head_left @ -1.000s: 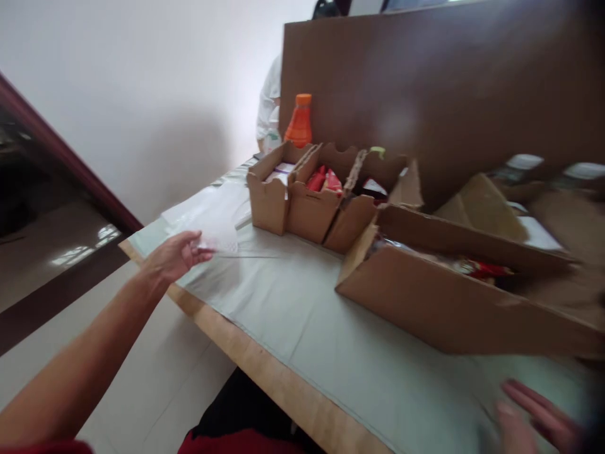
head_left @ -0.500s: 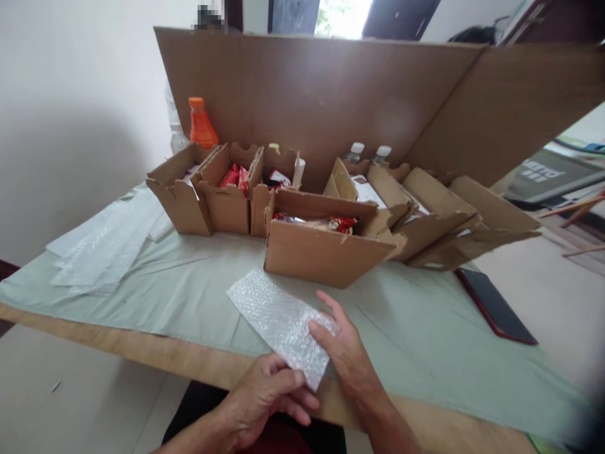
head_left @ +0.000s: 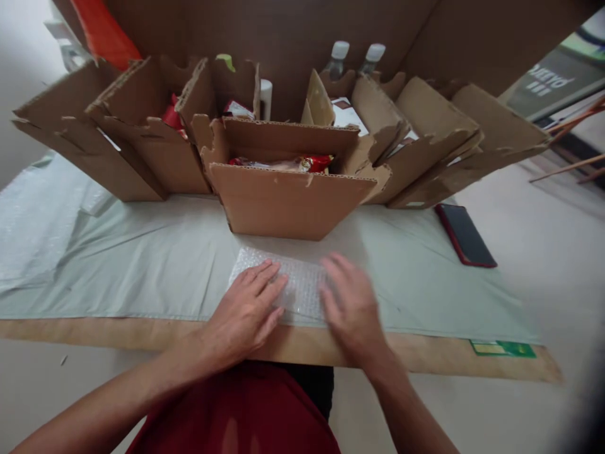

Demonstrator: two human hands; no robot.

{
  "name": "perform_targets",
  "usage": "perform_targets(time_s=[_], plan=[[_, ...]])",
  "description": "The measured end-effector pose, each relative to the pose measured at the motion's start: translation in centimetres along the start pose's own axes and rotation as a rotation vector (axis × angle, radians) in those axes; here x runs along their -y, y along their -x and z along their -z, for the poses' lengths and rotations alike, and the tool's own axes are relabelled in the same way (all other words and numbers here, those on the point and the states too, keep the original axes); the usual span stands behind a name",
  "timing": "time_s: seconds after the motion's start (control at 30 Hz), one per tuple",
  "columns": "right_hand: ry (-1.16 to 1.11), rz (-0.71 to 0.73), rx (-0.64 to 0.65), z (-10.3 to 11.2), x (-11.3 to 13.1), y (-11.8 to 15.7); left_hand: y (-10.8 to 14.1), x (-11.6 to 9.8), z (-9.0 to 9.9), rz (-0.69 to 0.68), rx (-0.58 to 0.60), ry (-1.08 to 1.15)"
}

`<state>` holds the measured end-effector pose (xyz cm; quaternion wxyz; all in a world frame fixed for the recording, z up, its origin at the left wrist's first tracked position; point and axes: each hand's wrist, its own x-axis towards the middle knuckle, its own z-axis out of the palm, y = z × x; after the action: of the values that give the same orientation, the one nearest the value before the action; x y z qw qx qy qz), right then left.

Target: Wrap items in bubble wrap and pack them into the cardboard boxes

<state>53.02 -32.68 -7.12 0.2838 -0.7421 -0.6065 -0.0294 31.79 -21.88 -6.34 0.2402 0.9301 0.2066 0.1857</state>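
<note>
With the bubble wrap [head_left: 302, 287] as the clock's centre, it lies flat on the pale cloth [head_left: 155, 265], close to the near edge of the table [head_left: 118, 332]. The left hand [head_left: 248, 309] rests on its 9 o'clock end, palm down, fingers stretched out and a little apart, clenched on nothing. The right hand [head_left: 352, 309] is at the 3 o'clock end, fingers reaching toward the wrap; it is blurred, so I cannot tell whether they pinch the edge or only touch it. At 12 o'clock, just beyond the wrap, sits a box [head_left: 288, 202] with a red packet [head_left: 317, 164] inside. More cardboard boxes stand around it, between 10 and 11 o'clock and between 1 and 2. Two capped bottles [head_left: 338, 60] show behind, just past 12. A dark phone [head_left: 466, 234] lies between 2 and 3 o'clock, a green card [head_left: 503, 348] between 3 and 4, and other clear sheets [head_left: 38, 214] between 9 and 10.
</note>
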Motion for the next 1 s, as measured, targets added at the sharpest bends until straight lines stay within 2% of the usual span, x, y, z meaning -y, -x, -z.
perform_targets(time_s=[0.1, 0.17, 0.27, 0.37, 0.47, 0.53, 0.6, 0.73, 0.87, 0.93, 1.0], plan=[[0.008, 0.151, 0.241, -2.4, 2.9, 0.7, 0.2, 0.9, -1.5, -0.040, 0.101, -0.225], [0.040, 0.189, 0.300, -2.9, 2.5, 1.6, 1.0, 1.6, -2.0, -0.043, 0.153, -0.317], [0.146, 0.147, 0.253, -1.1, -1.5, 4.5, 2.1, 2.3, -2.1, -0.026, 0.174, -0.363], [0.279, -0.016, 0.120, 2.3, -6.1, 7.8, 2.3, 2.2, -2.0, -0.011, 0.166, -0.329], [0.282, -0.142, 0.012, 4.7, -7.7, 9.1, 2.1, 2.2, -1.1, 0.009, 0.116, -0.284], [0.227, -0.146, -0.023, 4.9, -7.2, 8.5, 2.1, 2.8, 0.1, 0.093, 0.017, -0.294], [0.186, -0.106, -0.031, 4.1, -6.3, 7.0, 2.1, 3.8, 1.4, 0.231, -0.083, -0.356], [0.179, -0.090, 0.027, 1.4, -5.1, 3.6, 2.0, 5.2, 2.4, 0.430, -0.104, -0.483], [0.087, -0.095, 0.052, 0.1, -4.7, 1.7, 1.6, 4.9, 1.2, 0.437, -0.144, -0.380], [-0.030, -0.125, 0.039, 0.4, -4.1, 1.6, 1.4, 4.5, 1.1, 0.432, -0.163, -0.290], [-0.173, -0.236, 0.040, 1.3, -2.8, 2.1, 1.3, 4.2, 1.8, 0.475, -0.151, -0.177]])
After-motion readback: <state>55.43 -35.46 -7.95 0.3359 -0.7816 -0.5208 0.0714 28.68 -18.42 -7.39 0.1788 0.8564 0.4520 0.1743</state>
